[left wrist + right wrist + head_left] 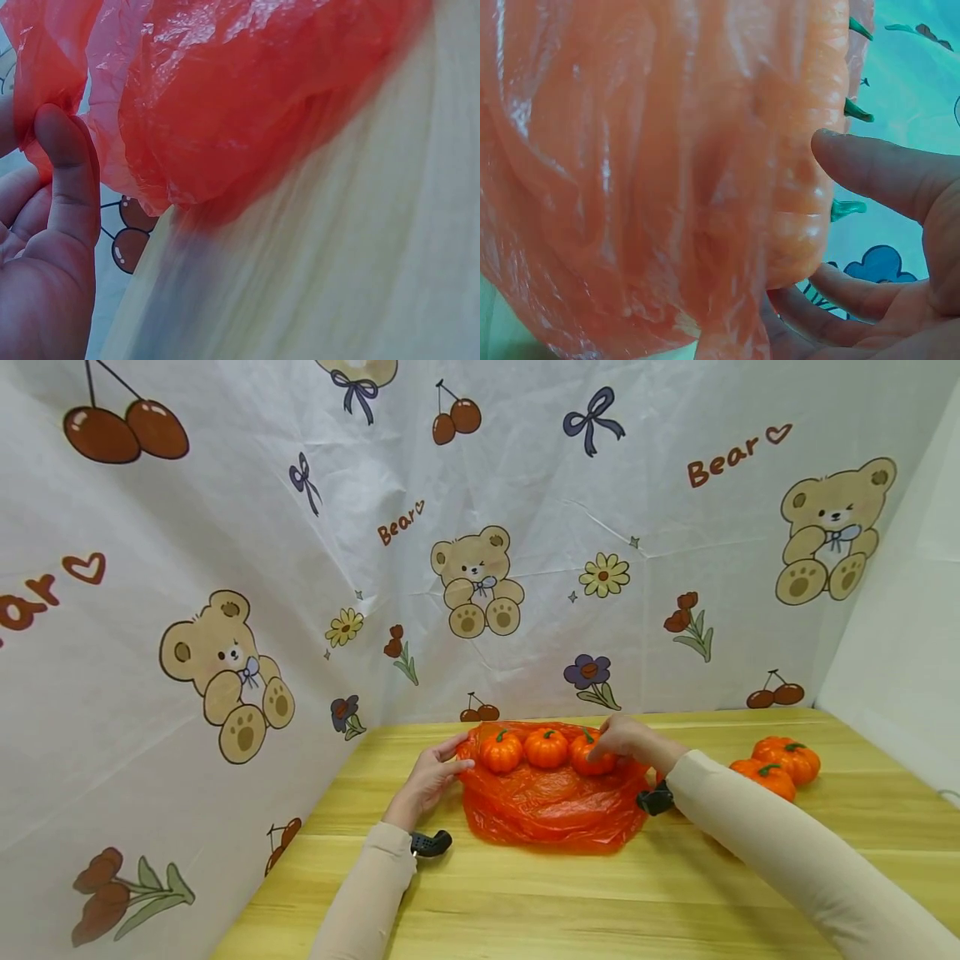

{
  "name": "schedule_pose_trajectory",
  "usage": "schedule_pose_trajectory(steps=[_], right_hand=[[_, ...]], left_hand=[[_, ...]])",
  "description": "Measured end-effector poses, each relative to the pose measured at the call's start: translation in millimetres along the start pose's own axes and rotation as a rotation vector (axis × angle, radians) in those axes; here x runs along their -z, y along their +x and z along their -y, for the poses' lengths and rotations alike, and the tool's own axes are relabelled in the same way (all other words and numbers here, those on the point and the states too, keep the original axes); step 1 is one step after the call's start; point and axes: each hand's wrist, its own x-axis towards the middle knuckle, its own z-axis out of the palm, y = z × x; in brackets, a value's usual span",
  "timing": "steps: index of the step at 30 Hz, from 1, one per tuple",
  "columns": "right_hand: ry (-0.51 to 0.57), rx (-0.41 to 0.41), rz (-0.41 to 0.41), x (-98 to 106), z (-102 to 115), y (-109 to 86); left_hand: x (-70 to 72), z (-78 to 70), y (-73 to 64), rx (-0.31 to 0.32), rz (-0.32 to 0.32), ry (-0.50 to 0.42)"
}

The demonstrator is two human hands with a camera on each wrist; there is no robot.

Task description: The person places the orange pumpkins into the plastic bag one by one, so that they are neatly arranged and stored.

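A thin red plastic bag [551, 810] lies on the table with three small orange pumpkins [546, 748] in a row at its mouth, green stems up. At the bag's left edge my left hand [435, 779] pinches the film between thumb and fingers, as the left wrist view shows close up. My right hand [626, 742] reaches over the rightmost pumpkin [581, 753]. In the right wrist view its thumb [885, 169] lies against one side of that pumpkin and the fingers curve round the other. The bag's film partly covers the pumpkins there.
More orange pumpkins [787, 760] sit to the right on the wooden table [525, 902], partly behind my right sleeve [795, 860]. A white cloth printed with bears [480, 581] hangs behind and along the left side. A plain white wall [907, 635] stands on the right.
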Motion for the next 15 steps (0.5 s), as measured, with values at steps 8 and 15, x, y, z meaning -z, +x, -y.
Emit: schedule_pose_trajectory(steps=[8, 15], right_hand=[[0.004, 0.017, 0.012, 8, 5, -8.6], [0.017, 0.057, 0.017, 17, 10, -21.4]], left_hand=[[1.4, 3.0, 0.9, -0.005, 0.007, -0.008], [1.1, 2.6, 1.6, 0.000, 0.014, -0.017]])
